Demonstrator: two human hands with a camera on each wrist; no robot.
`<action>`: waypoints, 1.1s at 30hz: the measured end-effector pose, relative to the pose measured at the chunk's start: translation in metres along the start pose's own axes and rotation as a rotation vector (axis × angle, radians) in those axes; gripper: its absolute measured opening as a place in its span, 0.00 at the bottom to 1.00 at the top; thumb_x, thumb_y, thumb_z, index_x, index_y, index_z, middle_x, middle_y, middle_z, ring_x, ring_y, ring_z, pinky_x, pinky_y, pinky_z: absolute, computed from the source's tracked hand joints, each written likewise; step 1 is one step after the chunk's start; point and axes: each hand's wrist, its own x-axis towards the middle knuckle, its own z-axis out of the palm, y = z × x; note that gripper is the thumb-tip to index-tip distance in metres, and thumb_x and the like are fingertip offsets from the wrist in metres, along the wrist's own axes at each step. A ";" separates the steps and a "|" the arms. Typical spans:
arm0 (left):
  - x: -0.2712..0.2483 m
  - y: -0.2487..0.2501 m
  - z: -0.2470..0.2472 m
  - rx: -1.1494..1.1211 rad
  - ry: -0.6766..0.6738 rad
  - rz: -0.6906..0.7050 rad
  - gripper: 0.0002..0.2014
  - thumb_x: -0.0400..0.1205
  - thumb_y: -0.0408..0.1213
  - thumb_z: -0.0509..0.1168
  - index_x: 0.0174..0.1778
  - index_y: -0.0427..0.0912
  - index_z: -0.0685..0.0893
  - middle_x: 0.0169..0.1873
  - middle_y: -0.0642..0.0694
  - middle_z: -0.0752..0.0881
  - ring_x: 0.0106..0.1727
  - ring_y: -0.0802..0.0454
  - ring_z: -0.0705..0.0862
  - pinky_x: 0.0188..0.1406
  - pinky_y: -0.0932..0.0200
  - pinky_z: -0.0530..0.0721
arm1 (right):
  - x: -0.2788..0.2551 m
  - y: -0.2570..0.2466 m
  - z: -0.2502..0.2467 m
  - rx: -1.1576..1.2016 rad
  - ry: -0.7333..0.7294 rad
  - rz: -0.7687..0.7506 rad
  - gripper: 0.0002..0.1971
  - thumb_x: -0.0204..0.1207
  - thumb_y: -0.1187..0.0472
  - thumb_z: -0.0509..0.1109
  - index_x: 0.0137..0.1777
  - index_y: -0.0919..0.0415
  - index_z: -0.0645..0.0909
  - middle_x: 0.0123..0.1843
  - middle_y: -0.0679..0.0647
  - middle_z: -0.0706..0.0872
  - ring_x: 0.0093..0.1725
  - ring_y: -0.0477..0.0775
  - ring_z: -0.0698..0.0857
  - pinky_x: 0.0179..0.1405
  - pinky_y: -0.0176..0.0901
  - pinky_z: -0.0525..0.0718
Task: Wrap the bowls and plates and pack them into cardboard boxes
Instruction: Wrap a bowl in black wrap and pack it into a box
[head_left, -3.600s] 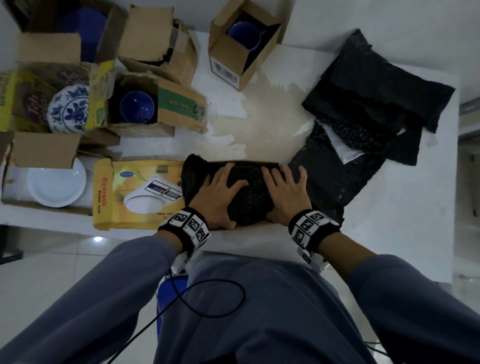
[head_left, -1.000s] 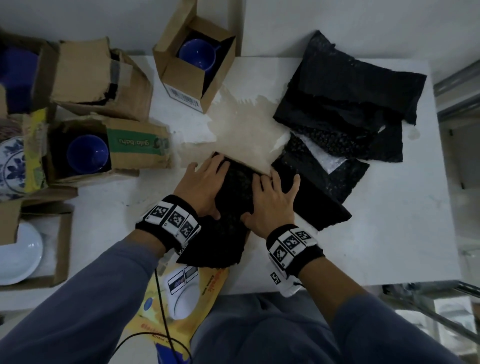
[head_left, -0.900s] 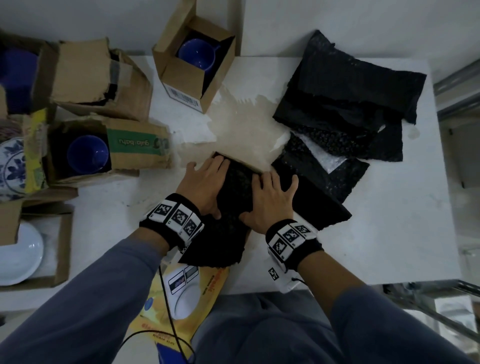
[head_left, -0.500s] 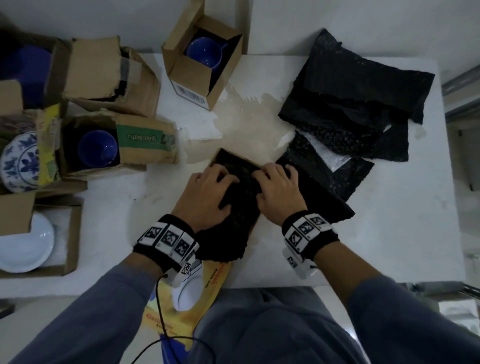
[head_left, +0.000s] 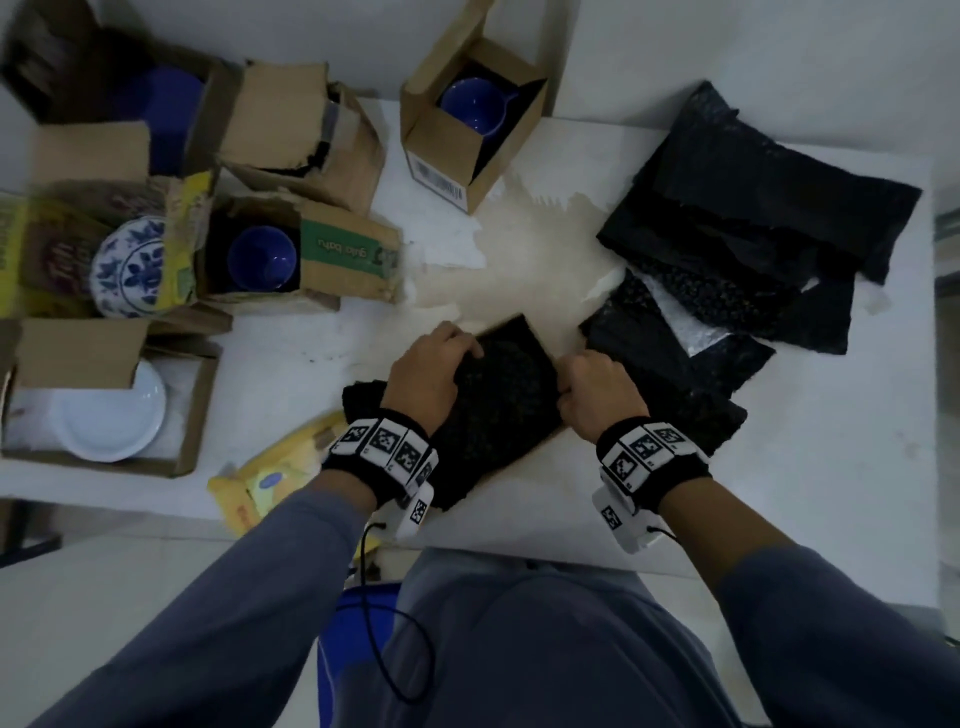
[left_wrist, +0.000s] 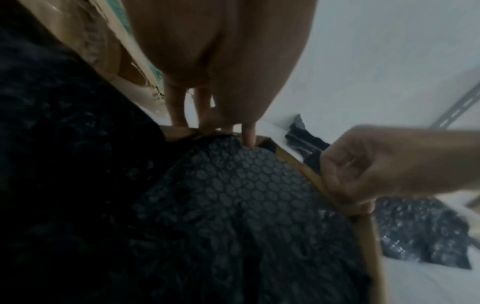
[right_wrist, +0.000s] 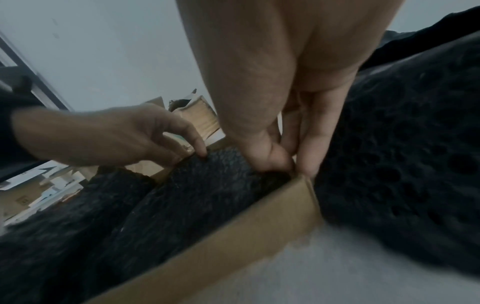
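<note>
Far left of the surface (head_left: 291, 358): open box with a white plate (head_left: 111, 415); behind it a yellow-printed carton holding a blue-and-white patterned plate (head_left: 130, 267). Next right, a box with a green label (head_left: 332, 254) holds a blue bowl (head_left: 262, 258); another blue bowl (head_left: 470, 104) sits in the upright box at the back. A yellow printed box (head_left: 270, 478) lies at the near edge, partly under the left forearm.

Centre: shallow cardboard box (right_wrist: 233, 230) filled with a bundle in black bubble wrap (head_left: 498, 405), near the front edge. Left hand (head_left: 428, 374) rests on the bundle, fingers bent downward, fingertips (left_wrist: 249, 135) pressing the wrap at the box's far rim. It closes on nothing. Right hand (head_left: 597, 389) is curled, thumb inside and fingers outside, pinching the box's right wall at the corner.

Right: loose black bubble-wrap sheets (head_left: 753, 234) piled just beside the box, one white sheet (head_left: 691, 322) among them.
</note>
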 end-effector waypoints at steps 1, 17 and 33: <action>0.001 0.002 0.002 -0.020 0.008 0.012 0.28 0.68 0.11 0.59 0.56 0.43 0.85 0.58 0.43 0.80 0.57 0.39 0.82 0.41 0.42 0.84 | 0.000 0.000 -0.004 -0.020 -0.032 -0.011 0.09 0.74 0.67 0.70 0.54 0.64 0.82 0.56 0.65 0.82 0.56 0.71 0.83 0.49 0.56 0.83; -0.054 0.062 0.044 0.034 -0.075 -0.082 0.13 0.78 0.41 0.69 0.57 0.47 0.78 0.56 0.44 0.73 0.56 0.46 0.77 0.35 0.52 0.80 | 0.016 0.019 -0.019 -0.144 -0.065 -0.140 0.14 0.70 0.56 0.77 0.51 0.61 0.80 0.48 0.63 0.82 0.52 0.67 0.83 0.43 0.50 0.81; -0.125 0.070 0.080 -0.112 -0.019 -0.531 0.36 0.79 0.45 0.70 0.81 0.42 0.62 0.69 0.39 0.67 0.69 0.40 0.71 0.56 0.45 0.82 | -0.002 -0.021 0.015 -0.387 0.003 -0.781 0.25 0.70 0.63 0.70 0.70 0.55 0.80 0.65 0.51 0.83 0.72 0.59 0.73 0.77 0.63 0.53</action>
